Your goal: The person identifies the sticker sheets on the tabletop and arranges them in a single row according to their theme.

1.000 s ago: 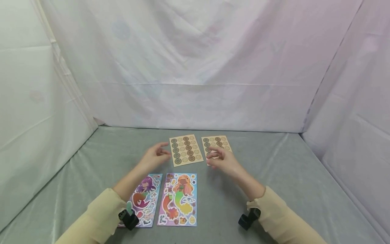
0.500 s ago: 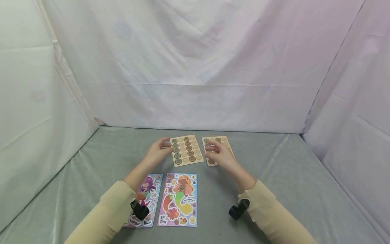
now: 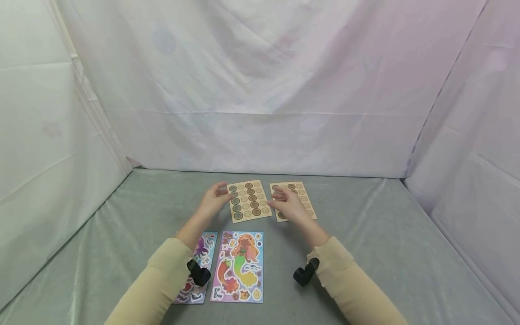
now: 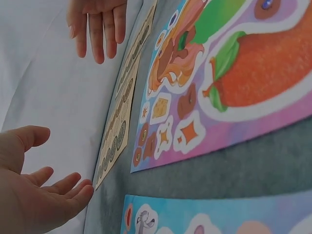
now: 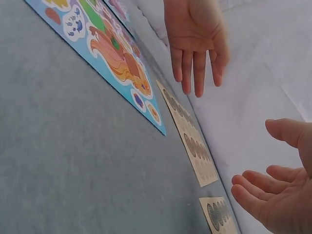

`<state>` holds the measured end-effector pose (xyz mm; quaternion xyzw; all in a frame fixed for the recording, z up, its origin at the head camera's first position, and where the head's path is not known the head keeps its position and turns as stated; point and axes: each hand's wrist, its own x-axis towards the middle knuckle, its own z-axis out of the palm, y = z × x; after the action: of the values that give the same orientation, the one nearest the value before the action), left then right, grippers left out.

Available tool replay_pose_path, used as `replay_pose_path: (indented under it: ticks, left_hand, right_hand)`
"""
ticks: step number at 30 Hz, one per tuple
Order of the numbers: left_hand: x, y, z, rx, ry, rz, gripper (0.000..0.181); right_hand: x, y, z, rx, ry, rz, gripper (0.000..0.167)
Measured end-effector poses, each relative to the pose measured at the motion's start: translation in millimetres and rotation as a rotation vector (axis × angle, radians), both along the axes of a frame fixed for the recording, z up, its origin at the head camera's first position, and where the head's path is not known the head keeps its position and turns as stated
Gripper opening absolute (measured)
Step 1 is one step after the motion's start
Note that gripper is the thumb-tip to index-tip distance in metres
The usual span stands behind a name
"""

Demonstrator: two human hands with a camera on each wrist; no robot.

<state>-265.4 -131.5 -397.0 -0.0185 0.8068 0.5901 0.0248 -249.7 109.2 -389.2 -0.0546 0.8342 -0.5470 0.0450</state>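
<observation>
Clock centre: the left tan sheet (image 3: 249, 201) of round stickers, lying flat on the grey table (image 3: 353, 225). The right tan sheet (image 3: 307, 205), of like pattern, lies just beside it at 3 o'clock. At 6 o'clock, near, lies the mermaid sheet (image 3: 237, 267); at 7 o'clock lies a second picture sheet (image 3: 206, 253), partly covered by the left arm.

Left hand (image 3: 210, 203): at 9 o'clock, its fingertips overlapping the tan sheet's edge in the head view. Grip wide, thumb well apart from loosely bent fingers, holding nothing. Right hand (image 3: 290, 207): at 3 o'clock, above the right tan sheet. Grip likewise wide, holding nothing. The palms face each other, well apart.

Both forearms carry beige sleeves (image 3: 351, 284) and black wrist devices (image 3: 199, 273). White cloth (image 3: 260, 144) stands at 12 o'clock.
</observation>
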Motion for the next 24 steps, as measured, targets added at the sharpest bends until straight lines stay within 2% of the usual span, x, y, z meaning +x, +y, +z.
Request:
replay_pose_path:
  ticks: [9,16,24]
  left_hand:
    - [-7.3,7.4,-1.2,0.057,-0.043,0.050,0.065]
    - [-10.2,10.6,-2.9,0.068,-0.050,0.066,0.068]
    - [-10.8,13.3,-4.8,0.105,-0.073,0.079,0.069]
  right_hand:
    - [-10.6,-8,-9.2,0.002,-0.059,-0.051,0.065]
    - [-17.2,-13,-13.4,-0.050,-0.069,-0.014,0.066]
    - [-20.1,-20,-20.1,-0.065,-0.072,-0.026,0.071]
